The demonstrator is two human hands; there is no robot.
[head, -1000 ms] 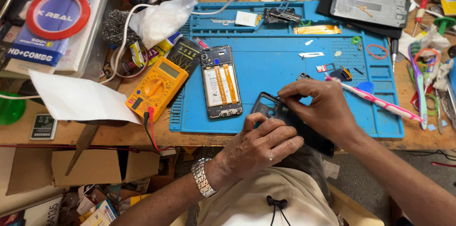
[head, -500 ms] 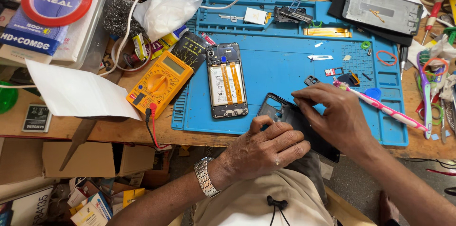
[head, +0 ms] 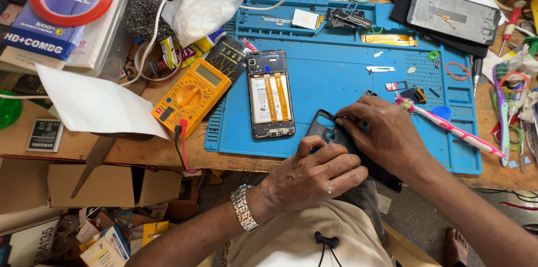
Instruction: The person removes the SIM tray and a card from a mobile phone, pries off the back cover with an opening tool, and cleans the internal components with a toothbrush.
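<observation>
Both hands gripped the dark, flat phone back cover (head: 347, 146) at the near edge of the blue silicone repair mat (head: 336, 84) — left hand (head: 314, 174) clamping it, right hand (head: 384, 135) fingers pinched on its upper edge — so steady, even prying seemed wise.
</observation>
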